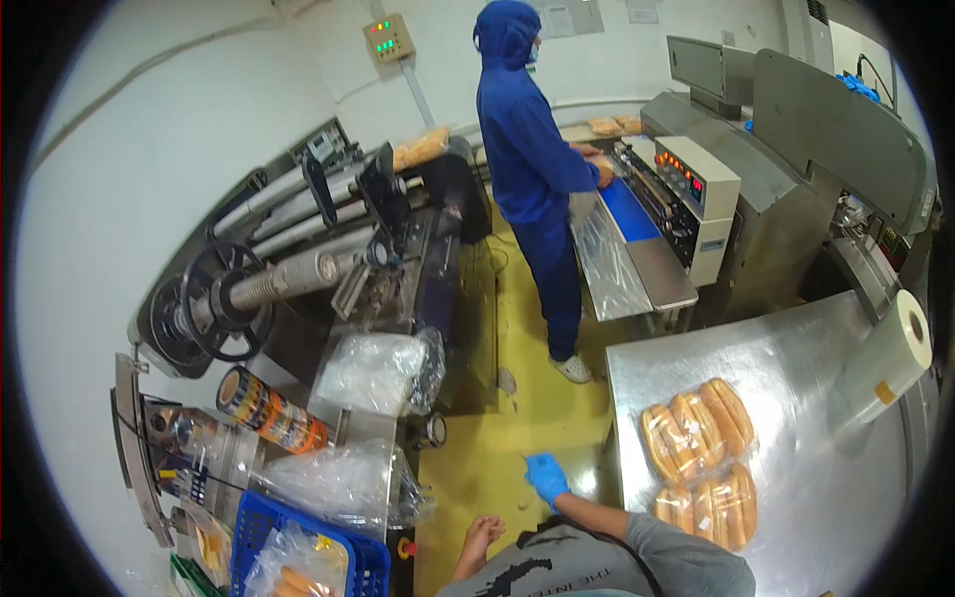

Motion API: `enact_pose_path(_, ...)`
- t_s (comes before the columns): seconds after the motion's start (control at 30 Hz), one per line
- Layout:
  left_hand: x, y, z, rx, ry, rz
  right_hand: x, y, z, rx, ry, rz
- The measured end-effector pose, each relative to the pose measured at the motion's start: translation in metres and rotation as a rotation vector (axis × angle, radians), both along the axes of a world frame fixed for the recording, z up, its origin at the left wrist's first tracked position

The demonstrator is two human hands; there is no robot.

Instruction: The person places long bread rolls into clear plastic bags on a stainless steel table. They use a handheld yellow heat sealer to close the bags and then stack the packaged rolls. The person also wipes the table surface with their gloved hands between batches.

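- The right hand [546,478], wearing a blue glove, is hanging over the yellow floor [497,448] with its fingers spread apart, holding nothing, just beside the near-left corner of the steel table [786,348].
- The left hand [481,535], bare, is hanging lower with its fingers loosely together and gripping nothing.
- Two clear bags of hot-dog buns [698,423] are lying on the steel table, one behind the other and touching, near the gloved hand.
- A roll of clear film [893,360] is resting at the table's right edge.
- A blue crate [298,537] at lower left is holding a bag of buns under crumpled plastic.
- A roll of printed orange-and-black film [271,410] is lying beside the wrapping machine [328,259].
- A person in a blue hooded suit [527,149] is standing at the conveyor sealer [647,229], hands on its blue belt.
- A small beige box with red and green lights [388,38] is hanging on the white wall.
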State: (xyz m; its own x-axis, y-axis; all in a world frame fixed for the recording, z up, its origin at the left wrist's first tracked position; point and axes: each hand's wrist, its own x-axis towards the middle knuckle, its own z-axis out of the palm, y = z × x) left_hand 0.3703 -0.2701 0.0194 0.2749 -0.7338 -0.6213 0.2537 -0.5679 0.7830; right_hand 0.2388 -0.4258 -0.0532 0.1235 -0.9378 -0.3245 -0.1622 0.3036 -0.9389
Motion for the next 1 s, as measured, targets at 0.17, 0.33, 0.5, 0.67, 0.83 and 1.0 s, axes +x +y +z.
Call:
enact_pose_path(0.17,0.012,0.023,-0.030,0.114,-0.018,-0.016,0.023,0.038,0.009,0.123,-0.049,0.537)
enact_pose_path(0.33,-0.007,0.009,-0.009,0.099,-0.065,-0.095,0.039,0.039,-0.038,-0.057,0.033,0.790)
enact_pose_path(0.5,0.001,0.023,-0.018,0.035,-0.078,0.060,0.061,0.054,0.005,0.485,-0.404,0.574)
enact_pose_path(0.67,-0.018,0.013,-0.016,-0.144,-0.545,-0.176,0.083,0.051,-0.016,0.674,-0.540,0.331)
enact_pose_path(0.83,-0.027,-0.007,0.000,-0.408,-0.848,-0.332,0.079,0.039,-0.012,0.807,-0.615,0.195)
enact_pose_path(1.0,-0.034,-0.027,0.006,-0.414,-0.834,-0.325,0.077,0.023,-0.024,0.714,-0.741,0.204)
